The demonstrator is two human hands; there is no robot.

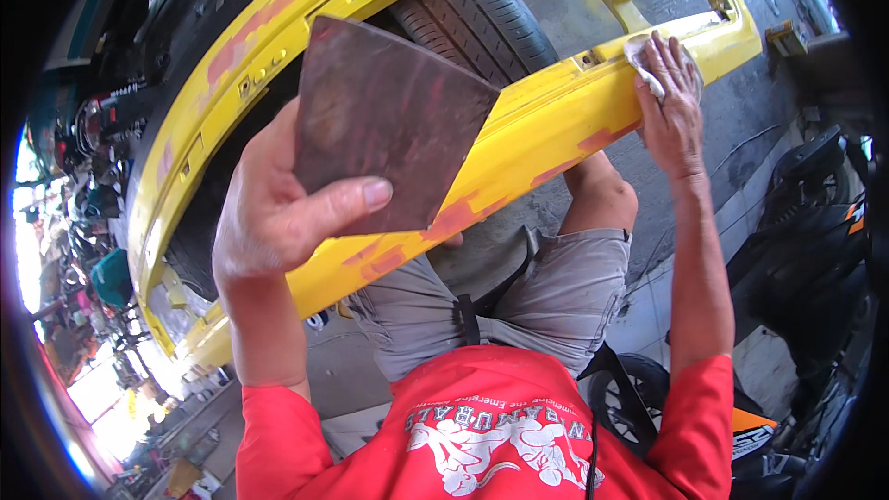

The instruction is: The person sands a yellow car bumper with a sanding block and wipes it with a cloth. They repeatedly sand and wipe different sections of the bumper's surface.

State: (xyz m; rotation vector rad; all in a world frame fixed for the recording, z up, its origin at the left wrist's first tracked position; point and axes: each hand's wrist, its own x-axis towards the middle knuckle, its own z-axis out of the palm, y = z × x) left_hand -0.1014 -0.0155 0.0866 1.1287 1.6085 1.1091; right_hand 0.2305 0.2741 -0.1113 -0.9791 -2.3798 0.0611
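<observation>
My left hand [278, 213] grips a thin, flat, four-cornered dark brown plate [394, 120], its thumb laid across the plate's face and the other fingers hidden behind. Below and beyond it runs a long yellow car bumper [537, 125], curved into a loop, with dull pinkish patches on its paint. On the bumper's right end, my right hand [671, 83] presses a crumpled white cloth [641, 63] against the yellow surface, fingers stretched forward over it. The plate is held above the bumper and hides part of it.
A black tyre [477, 23] lies under the bumper on the grey floor. My bent knees [602, 199] are close to its near side. At the right stands a dark motorcycle [796, 222]; another wheel [630, 398] is behind my right side. Mixed clutter [93, 278] fills the left.
</observation>
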